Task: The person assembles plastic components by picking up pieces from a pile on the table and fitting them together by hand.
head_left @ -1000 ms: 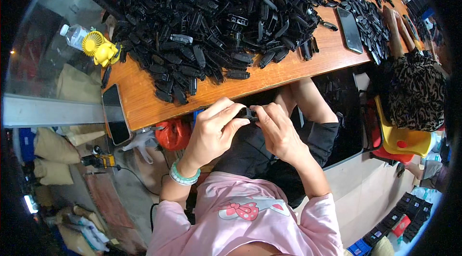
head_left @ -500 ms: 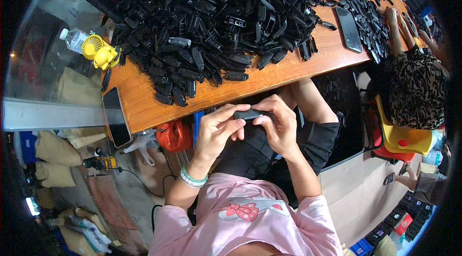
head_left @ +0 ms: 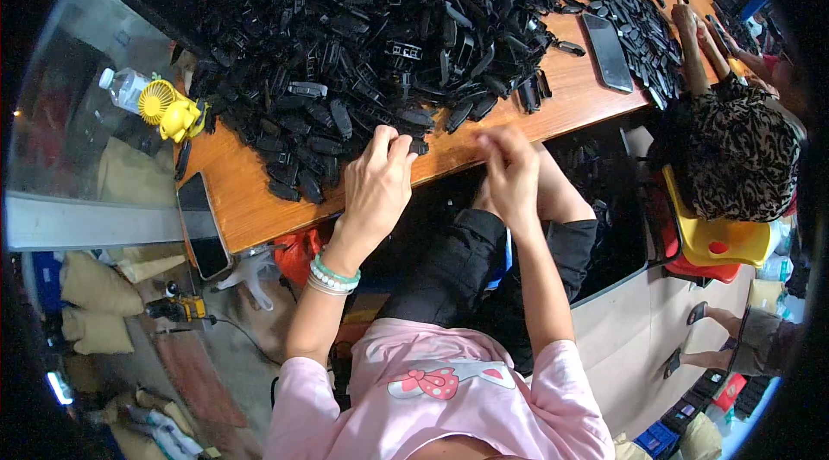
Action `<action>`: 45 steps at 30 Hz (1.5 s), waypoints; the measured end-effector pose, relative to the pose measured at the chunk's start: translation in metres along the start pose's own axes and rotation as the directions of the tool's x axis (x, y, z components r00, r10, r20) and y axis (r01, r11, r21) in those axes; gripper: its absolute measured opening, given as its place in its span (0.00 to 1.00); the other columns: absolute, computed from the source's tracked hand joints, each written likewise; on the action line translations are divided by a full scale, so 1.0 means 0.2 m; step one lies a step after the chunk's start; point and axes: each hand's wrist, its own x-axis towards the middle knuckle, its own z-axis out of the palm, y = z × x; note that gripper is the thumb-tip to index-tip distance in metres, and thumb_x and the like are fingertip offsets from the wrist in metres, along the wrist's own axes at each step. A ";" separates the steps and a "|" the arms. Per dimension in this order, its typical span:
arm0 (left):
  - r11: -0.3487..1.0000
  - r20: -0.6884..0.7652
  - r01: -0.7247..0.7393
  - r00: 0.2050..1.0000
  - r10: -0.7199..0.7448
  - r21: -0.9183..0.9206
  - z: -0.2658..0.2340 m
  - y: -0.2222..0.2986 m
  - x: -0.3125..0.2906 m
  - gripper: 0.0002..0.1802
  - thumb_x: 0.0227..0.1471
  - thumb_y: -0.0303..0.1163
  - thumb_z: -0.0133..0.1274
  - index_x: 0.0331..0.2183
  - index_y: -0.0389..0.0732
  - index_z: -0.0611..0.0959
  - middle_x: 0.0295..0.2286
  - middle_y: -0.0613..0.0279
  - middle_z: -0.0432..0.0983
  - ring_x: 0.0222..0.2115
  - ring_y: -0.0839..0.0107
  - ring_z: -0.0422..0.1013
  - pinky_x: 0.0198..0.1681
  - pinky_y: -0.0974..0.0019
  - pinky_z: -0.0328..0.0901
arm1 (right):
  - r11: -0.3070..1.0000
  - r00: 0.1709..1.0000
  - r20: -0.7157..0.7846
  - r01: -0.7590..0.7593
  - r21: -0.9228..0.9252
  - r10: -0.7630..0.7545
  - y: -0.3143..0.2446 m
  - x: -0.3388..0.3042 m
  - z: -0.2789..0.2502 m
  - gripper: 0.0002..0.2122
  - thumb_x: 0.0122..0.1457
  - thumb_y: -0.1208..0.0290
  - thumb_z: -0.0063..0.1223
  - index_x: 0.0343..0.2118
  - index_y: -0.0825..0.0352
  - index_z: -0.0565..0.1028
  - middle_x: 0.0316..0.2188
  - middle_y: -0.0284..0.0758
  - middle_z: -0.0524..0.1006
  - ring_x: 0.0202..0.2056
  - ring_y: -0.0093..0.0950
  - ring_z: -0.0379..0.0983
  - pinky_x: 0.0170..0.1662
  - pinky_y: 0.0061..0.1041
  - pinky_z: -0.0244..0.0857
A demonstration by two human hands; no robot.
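Note:
My left hand (head_left: 378, 179) reaches to the front edge of a large heap of black plastic parts (head_left: 345, 54). Its fingers are bent together and point down; their tips are hidden. Right beside them a small black plastic piece (head_left: 420, 147) shows at the table edge. My right hand (head_left: 514, 171) hovers over the table's front edge, to the right of the left one. Motion smears its curled fingers, so I cannot make out anything in them.
The wooden table (head_left: 570, 110) bears a dark phone (head_left: 607, 52) and a smaller pile of black pieces (head_left: 635, 50). At left are another phone (head_left: 205, 227), a yellow fan (head_left: 173, 110) and a plastic bottle (head_left: 128, 88). A co-worker (head_left: 743, 149) sits at right.
Both hands have parted and moved up from above my lap to the table edge. The dark piece they held between them is no longer visible in them.

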 end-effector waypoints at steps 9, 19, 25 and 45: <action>0.997 0.067 -0.038 0.997 0.033 0.073 0.01 0.00 -0.04 0.08 0.45 0.21 0.56 0.29 0.35 0.73 0.33 0.54 0.69 0.26 0.56 0.72 0.27 0.58 0.67 | 0.726 0.942 -0.103 0.172 -0.665 -0.318 0.15 0.36 -0.05 0.07 0.48 0.76 0.53 0.32 0.64 0.76 0.44 0.38 0.69 0.47 0.38 0.62 0.46 0.36 0.55; 0.828 -0.070 0.120 0.980 -0.188 -0.547 0.10 0.04 -0.23 0.06 0.53 0.21 0.50 0.34 0.35 0.72 0.24 0.60 0.70 0.19 0.78 0.65 0.21 0.73 0.60 | 0.807 0.958 -0.117 0.150 -0.572 -0.261 0.09 0.13 -0.09 0.04 0.48 0.77 0.55 0.28 0.67 0.76 0.40 0.34 0.72 0.40 0.36 0.66 0.42 0.33 0.60; 0.450 0.324 0.429 0.900 -0.293 -0.783 0.10 0.14 -0.29 0.21 0.49 0.19 0.54 0.46 0.37 0.71 0.32 0.71 0.67 0.27 0.86 0.62 0.28 0.83 0.58 | 0.958 0.994 0.078 -0.051 -0.282 0.076 0.04 0.05 -0.10 0.06 0.47 0.77 0.56 0.29 0.71 0.72 0.29 0.43 0.73 0.31 0.42 0.71 0.35 0.35 0.65; 0.125 0.371 0.397 0.909 -0.189 -0.909 0.06 0.18 -0.23 0.18 0.56 0.27 0.48 0.48 0.31 0.72 0.42 0.55 0.73 0.34 0.72 0.73 0.31 0.73 0.70 | 0.682 0.943 0.270 -0.329 0.653 0.196 -0.14 -0.21 -0.04 0.08 0.52 0.82 0.53 0.37 0.73 0.73 0.37 0.35 0.69 0.34 0.23 0.74 0.36 0.20 0.69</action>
